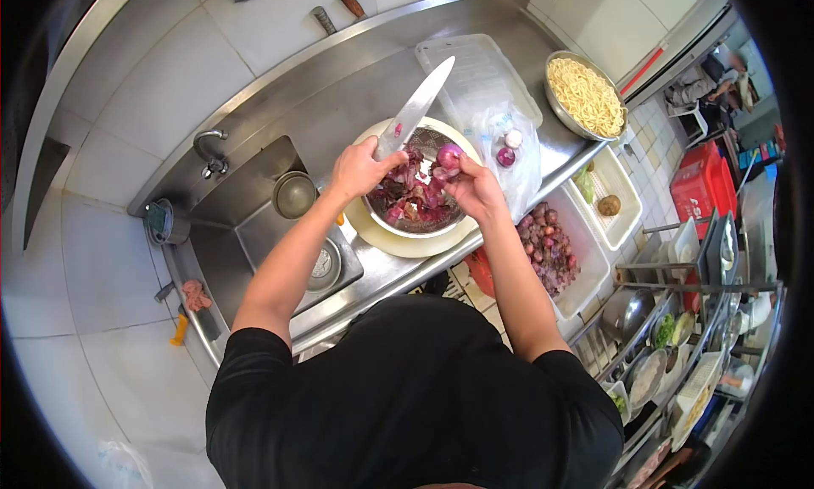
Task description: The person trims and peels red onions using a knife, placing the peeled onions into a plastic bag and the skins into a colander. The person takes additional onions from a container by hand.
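My left hand (pixel 360 171) grips the knife (pixel 424 95); my right hand (pixel 476 188) pinches an onion (pixel 448 155) between fingertips, over the bowl (pixel 415 233) of skins (pixel 405 202). I judge this mid-peel; another stroke calls for a firm pinch, fingertips clear of the edge.

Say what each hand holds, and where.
Left hand: long steel-bladed knife, at its handle end. Right hand: round purple onion, by the side nearest the palm.

Plain black shirt (pixel 415 396), loose short sleeves (pixel 254 362), bare forearms, bare hands.
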### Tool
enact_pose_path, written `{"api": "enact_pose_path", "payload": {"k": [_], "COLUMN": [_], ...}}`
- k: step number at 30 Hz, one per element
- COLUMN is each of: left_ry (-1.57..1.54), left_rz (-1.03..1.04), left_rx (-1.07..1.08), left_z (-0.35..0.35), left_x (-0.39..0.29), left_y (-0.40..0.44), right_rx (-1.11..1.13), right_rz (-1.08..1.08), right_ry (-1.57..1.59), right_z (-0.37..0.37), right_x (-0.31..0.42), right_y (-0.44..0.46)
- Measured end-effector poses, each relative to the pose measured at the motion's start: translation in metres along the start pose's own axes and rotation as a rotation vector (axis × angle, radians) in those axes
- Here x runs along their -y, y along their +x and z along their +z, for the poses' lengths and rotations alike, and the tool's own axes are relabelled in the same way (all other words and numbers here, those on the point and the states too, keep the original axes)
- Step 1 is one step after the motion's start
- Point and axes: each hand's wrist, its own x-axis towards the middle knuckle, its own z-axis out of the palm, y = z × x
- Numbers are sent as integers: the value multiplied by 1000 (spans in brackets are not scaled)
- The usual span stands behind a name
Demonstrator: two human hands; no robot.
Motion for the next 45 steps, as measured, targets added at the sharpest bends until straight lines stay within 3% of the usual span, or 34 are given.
{"api": "enact_pose_path", "payload": {"k": [6, 10, 17, 23, 29, 33, 36, 40, 43, 45], "left_ry": [-64, 13, 96, -21, -91, -101, -218, 205, -60, 17], "left_rz": [246, 283, 368, 392, 397, 515, 379, 214, 108, 144], "left_rx": [16, 0, -113, -139, -88, 24, -42, -119, -110, -57], "left_z": [-8, -6, -6, 2, 1, 2, 0, -21, -10, -13], "left_x": [-42, -60, -58, -47, -48, -41, -24, -18, -11, -18], "left_y": [-9, -9, -7, -5, -4, -8, -4, 3, 6, 5], "right_rx": [297, 384, 263, 169, 134, 83, 0, -40, 51, 33], "right_rz": [111, -50, -194, -241, -268, -241, -221, -154, -89, -29], "right_ry": [128, 82, -113, -230, -265, -200, -124, -74, -13, -50], "right_z": [-12, -5, 22, 31, 32, 16, 16, 7, 2, 9], "right_x": [-5, -10, 0, 2, 1, -1, 7, 21, 26, 29], "right_y": [-2, -1, -15, -18, -18, -10, -10, -18, -18, -23]}}
